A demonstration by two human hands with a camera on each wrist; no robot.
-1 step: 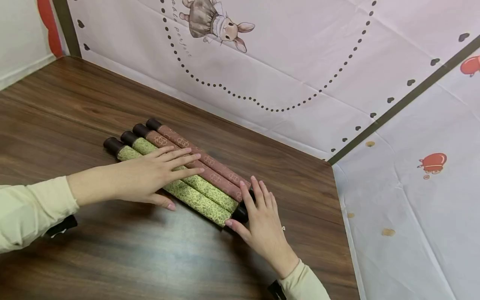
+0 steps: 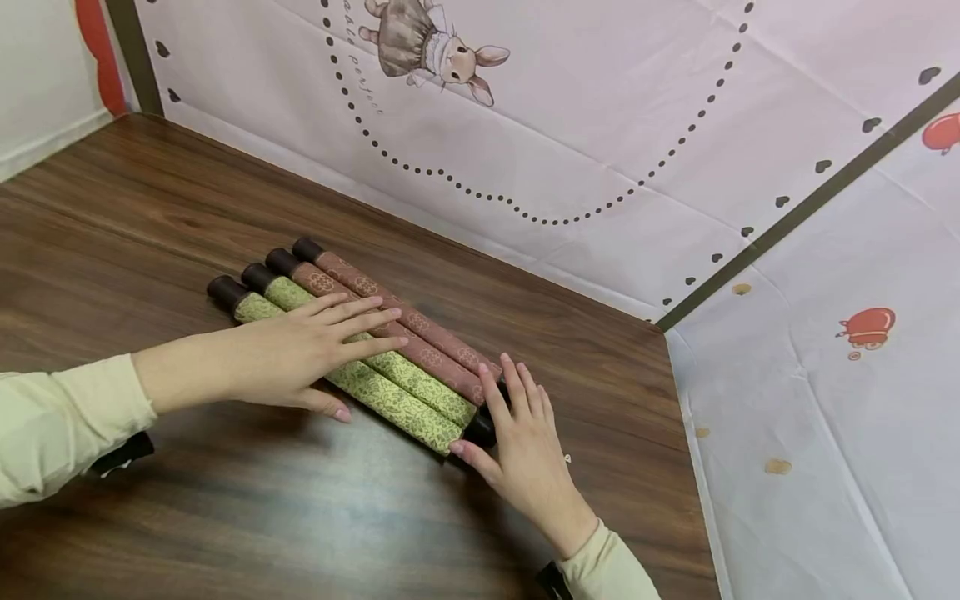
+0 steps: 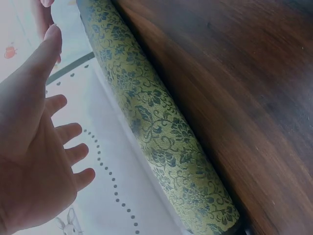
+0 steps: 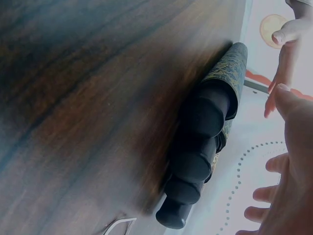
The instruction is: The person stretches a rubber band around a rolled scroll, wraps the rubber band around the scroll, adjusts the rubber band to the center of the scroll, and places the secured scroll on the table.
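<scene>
Two green floral scrolls and two reddish-brown ones lie rolled up side by side, slanting across the table. The front green scroll (image 2: 397, 412) is nearest the person, then the second green scroll (image 2: 427, 390), the front reddish scroll (image 2: 450, 367) and the back reddish scroll (image 2: 435, 332). Dark knobs cap their ends. My left hand (image 2: 292, 350) spreads over the middle of the row, fingers straight; the left wrist view shows a gap between the palm and the green scroll (image 3: 151, 117). Over the right-hand ends is my right hand (image 2: 528, 442), fingers extended, partly hiding the black knobs (image 4: 200, 117).
The scrolls rest on a dark wooden table (image 2: 300, 517). Behind it hangs a pale printed cloth (image 2: 570, 108) with a rabbit, and another cloth (image 2: 810, 417) stands on the right. A thin white bent piece (image 4: 120, 224) shows low in the right wrist view.
</scene>
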